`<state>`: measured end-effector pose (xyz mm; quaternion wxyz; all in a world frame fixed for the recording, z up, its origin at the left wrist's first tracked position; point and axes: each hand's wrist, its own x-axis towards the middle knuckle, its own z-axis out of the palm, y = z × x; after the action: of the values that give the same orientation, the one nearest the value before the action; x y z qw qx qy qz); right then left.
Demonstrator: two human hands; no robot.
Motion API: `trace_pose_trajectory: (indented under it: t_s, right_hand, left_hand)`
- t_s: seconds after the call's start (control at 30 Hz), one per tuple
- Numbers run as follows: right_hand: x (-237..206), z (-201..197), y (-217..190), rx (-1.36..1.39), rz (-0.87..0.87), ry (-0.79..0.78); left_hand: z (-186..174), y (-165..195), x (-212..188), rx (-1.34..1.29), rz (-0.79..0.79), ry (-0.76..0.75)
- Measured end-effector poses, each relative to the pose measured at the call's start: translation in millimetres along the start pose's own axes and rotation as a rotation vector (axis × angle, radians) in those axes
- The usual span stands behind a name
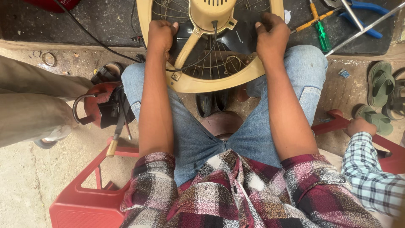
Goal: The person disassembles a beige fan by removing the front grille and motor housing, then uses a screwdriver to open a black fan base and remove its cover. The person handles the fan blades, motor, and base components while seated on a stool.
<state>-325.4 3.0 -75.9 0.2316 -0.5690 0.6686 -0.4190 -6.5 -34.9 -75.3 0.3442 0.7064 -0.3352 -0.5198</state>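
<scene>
1. Fan (198,80) first: a cream-coloured table fan lying tipped against my knees, motor housing (212,12) at the top, wire guard and a dark blade (236,38) showing through the ring. It sits between my legs, partly on the black mat (105,21).
2. Left hand (161,36) is clenched on the left side of the guard, close to the ring.
3. Right hand (272,38) is closed around the guard or blade edge on the right; I can't tell exactly which.
4. Handling guess: light for its size, plastic ring fairly stiff, but the thin wires probably bend and the blade could crack. I'd hold it by the ring or the motor housing, and mind the black cord (211,46) trailing off it.
5. Labels and packages: nothing readable. Far left there's a red cylinder (99,103) with a hose, no visible sticker.
6. Right of the fan, a green-handled screwdriver (322,36), blue-handled pliers (363,10), then green sandals (379,82).
7. Someone else's hand (359,126) rests on a red stool (337,122).
</scene>
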Motion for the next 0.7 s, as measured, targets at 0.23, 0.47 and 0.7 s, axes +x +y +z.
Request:
trace_pose_trajectory:
  t_s: [0.23, 0.47, 0.7]
  right_hand:
    - [0.2, 1.6, 4.5, 0.029, 0.017, -0.006]
    - [-2.3, 3.6, 1.9, 0.014, -0.043, 0.002]
    - [-6.4, 6.5, -4.3, -0.027, -0.034, -0.007]
  left_hand:
    - [1.1, 3.3, 3.4, 0.028, -0.055, -0.026]
    - [-2.3, -6.7, 12.1, 0.057, -0.063, 0.000]
    - [-5.9, -12.3, 1.7, 0.118, 0.207, 0.159]
